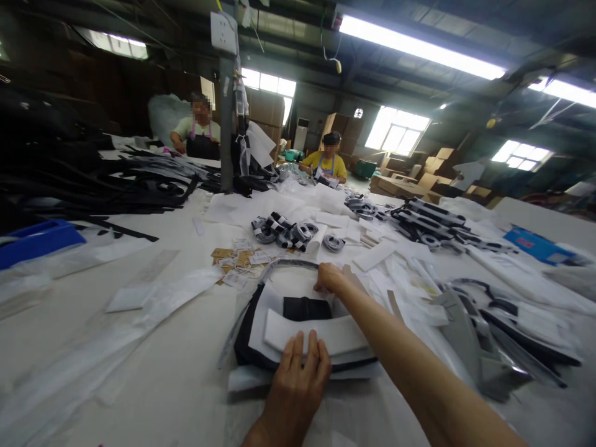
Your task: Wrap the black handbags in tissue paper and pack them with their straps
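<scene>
On the white table lies a black and white bag-like piece with a grey looped strap or edge at its far side. A white foam pad rests on it, below a black band. My left hand lies on the pad's near edge with its fingers spread a little. At the far right of the piece, my right hand is closed with bent fingers by the strap; what it holds, if anything, is hidden.
Tags and coiled straps lie beyond the piece. Black strips and a blue bin are at left. White sheets, strap bundles and a blue box are at right. Two people sit across, near a post.
</scene>
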Available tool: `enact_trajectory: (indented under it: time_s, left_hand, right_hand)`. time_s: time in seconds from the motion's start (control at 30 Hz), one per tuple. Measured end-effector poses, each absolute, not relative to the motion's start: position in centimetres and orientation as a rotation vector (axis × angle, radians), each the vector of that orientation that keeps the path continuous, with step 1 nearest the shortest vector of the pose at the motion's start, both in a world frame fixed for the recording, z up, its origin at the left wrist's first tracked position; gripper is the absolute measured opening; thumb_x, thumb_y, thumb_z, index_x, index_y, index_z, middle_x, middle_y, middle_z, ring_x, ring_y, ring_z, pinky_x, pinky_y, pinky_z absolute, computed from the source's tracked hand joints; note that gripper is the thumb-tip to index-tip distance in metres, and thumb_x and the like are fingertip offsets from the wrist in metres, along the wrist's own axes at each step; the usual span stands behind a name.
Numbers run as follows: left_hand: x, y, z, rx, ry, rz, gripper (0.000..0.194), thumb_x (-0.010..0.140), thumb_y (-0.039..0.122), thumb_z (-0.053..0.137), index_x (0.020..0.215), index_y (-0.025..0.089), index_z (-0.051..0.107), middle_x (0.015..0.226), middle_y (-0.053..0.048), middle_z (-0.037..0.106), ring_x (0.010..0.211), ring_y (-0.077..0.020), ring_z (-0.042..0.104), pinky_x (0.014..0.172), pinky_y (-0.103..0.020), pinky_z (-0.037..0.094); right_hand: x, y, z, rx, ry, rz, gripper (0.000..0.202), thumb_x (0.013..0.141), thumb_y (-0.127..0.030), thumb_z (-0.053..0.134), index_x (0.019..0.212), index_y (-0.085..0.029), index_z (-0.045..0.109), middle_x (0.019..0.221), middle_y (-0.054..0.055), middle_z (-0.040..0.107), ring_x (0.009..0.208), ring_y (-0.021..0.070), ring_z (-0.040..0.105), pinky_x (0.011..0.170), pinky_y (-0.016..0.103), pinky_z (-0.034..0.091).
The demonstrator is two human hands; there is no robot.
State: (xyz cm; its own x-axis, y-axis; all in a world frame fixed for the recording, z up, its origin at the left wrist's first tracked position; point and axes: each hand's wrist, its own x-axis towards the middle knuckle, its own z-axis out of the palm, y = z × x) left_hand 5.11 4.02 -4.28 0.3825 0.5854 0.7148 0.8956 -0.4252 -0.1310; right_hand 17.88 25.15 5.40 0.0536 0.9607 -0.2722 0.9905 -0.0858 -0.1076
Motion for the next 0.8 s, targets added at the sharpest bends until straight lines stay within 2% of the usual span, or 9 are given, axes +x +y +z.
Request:
enact_trajectory:
  time_s: [0.1, 0.2, 0.27, 0.33, 0.4, 0.5, 0.6, 0.7, 0.8]
  left_hand:
    - [5.0, 3.9, -4.3, -2.159, -1.263, -0.787, 0.033, 0.095, 0.026, 0.050, 0.125, 0.021, 0.060, 0.133, -0.009, 0.062, 0.119, -0.0260, 0.060, 0.101, -0.040, 0.047]
    - [5.0, 3.6, -4.5, -2.180, -1.262, -0.764, 0.042, 0.094, 0.025, 0.050, 0.135, 0.023, 0.054, 0.136, -0.011, 0.060, 0.122, -0.0282, 0.058, 0.103, -0.044, 0.046]
    - [5.1, 3.5, -4.8, -2.188, -1.276, -0.764, 0.053, 0.093, 0.025, 0.051, 0.145, 0.030, 0.042, 0.137, -0.011, 0.059, 0.124, -0.0309, 0.057, 0.104, -0.049, 0.044]
    - [5.2, 3.5, -5.0, -2.202, -1.273, -0.761, 0.061, 0.092, 0.025, 0.052, 0.149, 0.036, 0.033, 0.137, -0.011, 0.059, 0.123, -0.0330, 0.057, 0.104, -0.052, 0.043]
    - [5.2, 3.5, -5.1, -2.224, -1.266, -0.743, 0.064, 0.091, 0.027, 0.054, 0.149, 0.037, 0.032, 0.137, -0.012, 0.059, 0.122, -0.0345, 0.057, 0.103, -0.053, 0.042]
    - [4.9, 3.4, -4.7, -2.267, -1.258, -0.704, 0.063, 0.090, 0.027, 0.057, 0.148, 0.036, 0.035, 0.137, -0.013, 0.058, 0.122, -0.0354, 0.058, 0.102, -0.053, 0.043]
    - [4.7, 3.3, -3.8, -2.333, -1.257, -0.648, 0.063, 0.090, 0.028, 0.059, 0.147, 0.036, 0.037, 0.138, -0.015, 0.057, 0.121, -0.0341, 0.058, 0.102, -0.053, 0.043]
    - [4.6, 3.1, -2.8, -2.399, -1.306, -0.644, 0.062, 0.087, 0.039, 0.065, 0.144, 0.037, 0.041, 0.138, -0.015, 0.057, 0.122, -0.0348, 0.058, 0.101, -0.053, 0.045]
    - [4.6, 2.8, -1.7, -2.468, -1.377, -0.690, 0.067, 0.079, 0.048, 0.073, 0.141, 0.038, 0.047, 0.138, -0.014, 0.057, 0.123, -0.0360, 0.057, 0.101, -0.054, 0.046]
  right_hand:
    - [18.4, 26.1, 4.6, 2.220, 1.919, -0.452, 0.033, 0.055, -0.019, 0.088, 0.084, -0.012, 0.072, 0.079, 0.014, 0.074, 0.084, 0.0292, 0.072, 0.067, 0.032, 0.055]
    - [18.9, 26.4, 4.2, 2.236, 1.849, -0.510, 0.024, 0.061, -0.019, 0.086, 0.079, -0.011, 0.071, 0.080, 0.013, 0.073, 0.085, 0.0281, 0.071, 0.069, 0.033, 0.055]
    - [19.1, 26.1, 4.1, 2.239, 1.838, -0.577, 0.018, 0.074, -0.023, 0.080, 0.083, -0.011, 0.070, 0.086, 0.010, 0.072, 0.084, 0.0232, 0.069, 0.072, 0.033, 0.056]
    - [19.3, 25.7, 4.1, 2.241, 1.867, -0.662, 0.018, 0.088, -0.029, 0.070, 0.095, -0.013, 0.068, 0.096, 0.007, 0.070, 0.086, 0.0186, 0.067, 0.076, 0.033, 0.056]
    - [19.6, 25.1, 4.4, 2.242, 1.944, -0.765, 0.022, 0.095, -0.034, 0.060, 0.104, -0.015, 0.065, 0.104, 0.005, 0.067, 0.088, 0.0171, 0.066, 0.077, 0.034, 0.057]
    - [20.2, 24.2, 5.3, 2.241, 2.131, -0.937, 0.020, 0.094, -0.031, 0.061, 0.102, -0.014, 0.065, 0.099, 0.004, 0.068, 0.082, 0.0153, 0.065, 0.073, 0.030, 0.055]
    - [20.9, 22.7, 7.1, 2.235, 2.345, -1.062, 0.014, 0.087, -0.022, 0.066, 0.096, -0.012, 0.067, 0.087, 0.003, 0.071, 0.076, 0.0124, 0.065, 0.069, 0.023, 0.051]
    - [21.2, 19.8, 9.1, 2.223, 2.510, -1.101, 0.016, 0.079, -0.022, 0.070, 0.093, -0.015, 0.069, 0.084, 0.000, 0.073, 0.075, 0.0125, 0.065, 0.069, 0.021, 0.049]
    - [21.6, 15.1, 9.7, 2.101, 2.721, -0.978, 0.009, 0.077, -0.023, 0.071, 0.085, -0.019, 0.071, 0.079, -0.001, 0.074, 0.074, 0.0143, 0.066, 0.068, 0.022, 0.049]
